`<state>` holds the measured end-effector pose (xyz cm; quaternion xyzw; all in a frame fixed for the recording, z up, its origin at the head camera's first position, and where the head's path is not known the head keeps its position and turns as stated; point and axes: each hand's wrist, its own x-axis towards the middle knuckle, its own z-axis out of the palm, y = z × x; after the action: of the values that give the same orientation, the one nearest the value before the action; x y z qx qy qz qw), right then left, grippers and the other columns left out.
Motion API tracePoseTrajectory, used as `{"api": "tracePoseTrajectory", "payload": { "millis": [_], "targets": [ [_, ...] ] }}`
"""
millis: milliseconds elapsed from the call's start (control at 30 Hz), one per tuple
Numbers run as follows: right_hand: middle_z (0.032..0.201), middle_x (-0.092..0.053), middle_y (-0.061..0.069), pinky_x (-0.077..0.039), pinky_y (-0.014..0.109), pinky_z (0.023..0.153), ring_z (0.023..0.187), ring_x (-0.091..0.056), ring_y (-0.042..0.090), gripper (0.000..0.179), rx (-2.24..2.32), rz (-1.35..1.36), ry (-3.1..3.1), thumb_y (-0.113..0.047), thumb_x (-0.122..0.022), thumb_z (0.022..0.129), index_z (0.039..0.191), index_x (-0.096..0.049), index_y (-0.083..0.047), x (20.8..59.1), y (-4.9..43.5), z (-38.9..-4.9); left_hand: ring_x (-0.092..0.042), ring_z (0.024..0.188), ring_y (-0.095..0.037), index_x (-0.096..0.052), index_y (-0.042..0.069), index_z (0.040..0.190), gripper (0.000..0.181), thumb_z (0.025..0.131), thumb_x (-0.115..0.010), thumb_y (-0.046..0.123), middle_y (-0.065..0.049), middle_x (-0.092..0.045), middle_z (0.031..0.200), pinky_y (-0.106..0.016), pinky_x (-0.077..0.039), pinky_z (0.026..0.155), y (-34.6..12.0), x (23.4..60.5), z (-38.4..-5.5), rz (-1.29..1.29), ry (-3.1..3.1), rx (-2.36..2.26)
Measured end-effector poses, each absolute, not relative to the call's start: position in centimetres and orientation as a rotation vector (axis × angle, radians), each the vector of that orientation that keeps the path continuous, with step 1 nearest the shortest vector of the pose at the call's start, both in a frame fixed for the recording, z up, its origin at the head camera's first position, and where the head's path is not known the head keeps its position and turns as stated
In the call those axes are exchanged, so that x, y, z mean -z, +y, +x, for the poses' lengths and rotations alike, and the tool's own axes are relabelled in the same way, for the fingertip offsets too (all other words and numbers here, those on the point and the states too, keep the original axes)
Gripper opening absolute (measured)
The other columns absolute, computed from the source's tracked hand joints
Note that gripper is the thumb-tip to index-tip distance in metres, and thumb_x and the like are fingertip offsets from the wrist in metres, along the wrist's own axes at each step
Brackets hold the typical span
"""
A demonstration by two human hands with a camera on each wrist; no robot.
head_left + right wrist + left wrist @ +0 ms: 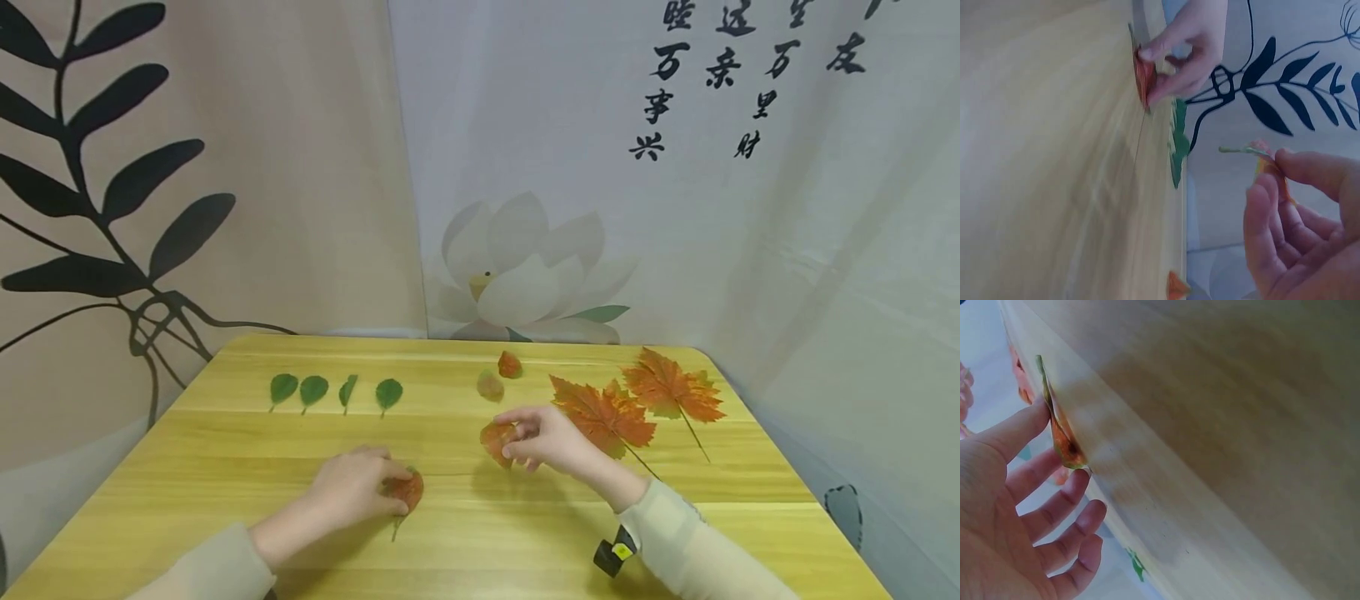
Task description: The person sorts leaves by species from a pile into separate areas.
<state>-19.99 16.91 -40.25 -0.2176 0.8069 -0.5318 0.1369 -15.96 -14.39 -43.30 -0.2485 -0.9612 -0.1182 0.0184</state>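
In the head view my left hand pinches a reddish-orange leaf low over the table, its thin stem pointing toward me. The left wrist view shows this leaf edge-on between thumb and fingers, the other fingers spread loosely. Farther right, my right hand holds a rounded orange leaf by its edge, raised above the wood. That leaf appears in the right wrist view between thumb and forefinger, partly hidden by the fingers.
Several green leaves form a row at the back left of the wooden table. A yellowish leaf and a red leaf lie at back centre. Two large maple leaves lie at the right, near my right forearm. Printed curtains hang behind.
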Motion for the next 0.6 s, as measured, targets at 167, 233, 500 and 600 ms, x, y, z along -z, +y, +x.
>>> {"api": "tracePoseTrajectory", "payload": {
  "millis": [167, 233, 500, 600],
  "targets": [
    [0.077, -0.064, 0.003, -0.053, 0.035, 0.054, 0.064, -0.061, 0.016, 0.043, 1.522, -0.609, 2.339, -0.009, -0.074, 0.084, 0.125, -0.063, -0.002, 40.7, 15.7, -19.2, -0.056, 0.080, -0.015, -0.076, 0.028, 0.105, 0.043, 0.069, -0.082, 0.049, 0.008, -0.062, 0.093, -0.033, -0.047, 0.056, -14.3, 43.3, -16.0, -0.757, -2.992, 0.382],
    [0.074, -0.063, 0.001, -0.051, 0.032, 0.052, 0.060, -0.057, 0.012, 0.043, 1.529, -0.613, 2.324, -0.008, -0.074, 0.083, 0.124, -0.063, -0.001, 41.1, 15.3, -19.0, -0.055, 0.080, -0.014, -0.076, 0.028, 0.105, 0.043, 0.069, -0.081, 0.050, 0.009, -0.061, 0.093, -0.033, -0.047, 0.056, -14.3, 43.3, -16.0, -0.752, -2.991, 0.374],
    [0.066, -0.060, -0.001, -0.039, 0.021, 0.047, 0.048, -0.042, 0.006, 0.045, 1.568, -0.560, 2.302, -0.005, -0.075, 0.080, 0.123, -0.063, 0.003, 42.8, 13.8, -18.7, -0.048, 0.073, -0.009, -0.076, 0.028, 0.105, 0.043, 0.069, -0.081, 0.050, 0.011, -0.057, 0.086, -0.026, -0.041, 0.052, -14.2, 43.2, -15.9, -0.759, -2.996, 0.368],
    [0.067, -0.062, -0.001, -0.041, 0.021, 0.048, 0.049, -0.045, 0.007, 0.045, 1.567, -0.537, 2.326, -0.006, -0.077, 0.079, 0.121, -0.064, 0.004, 43.3, 13.2, -18.8, -0.049, 0.073, -0.010, -0.076, 0.027, 0.105, 0.042, 0.069, -0.081, 0.049, 0.011, -0.057, 0.086, -0.028, -0.042, 0.052, -14.2, 43.1, -15.9, -0.754, -3.004, 0.374]
  ]
}}
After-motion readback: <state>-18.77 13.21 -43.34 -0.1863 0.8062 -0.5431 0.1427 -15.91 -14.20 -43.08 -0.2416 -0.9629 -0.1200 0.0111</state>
